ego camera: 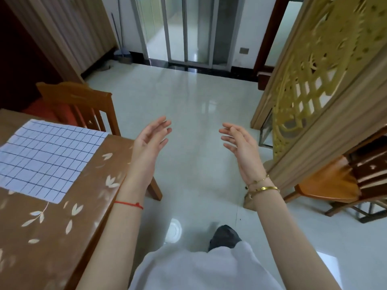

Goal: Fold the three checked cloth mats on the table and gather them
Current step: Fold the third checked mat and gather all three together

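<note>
One white checked cloth mat (48, 158) with dark grid lines lies flat and unfolded on the brown table (48, 237) at the left. Only this one mat is in view. My left hand (150, 141) is raised over the floor just past the table's right edge, fingers straight, holding nothing. My right hand (238, 145) hovers to the right at the same height, palm facing the left hand, fingers relaxed and empty. Both hands are apart from the mat.
A wooden chair (83, 105) stands at the table's far side. A carved golden screen (318, 80) and another wooden chair (339, 185) stand on the right. Glossy tiled floor (194, 105) stretches ahead to sliding glass doors (184, 30).
</note>
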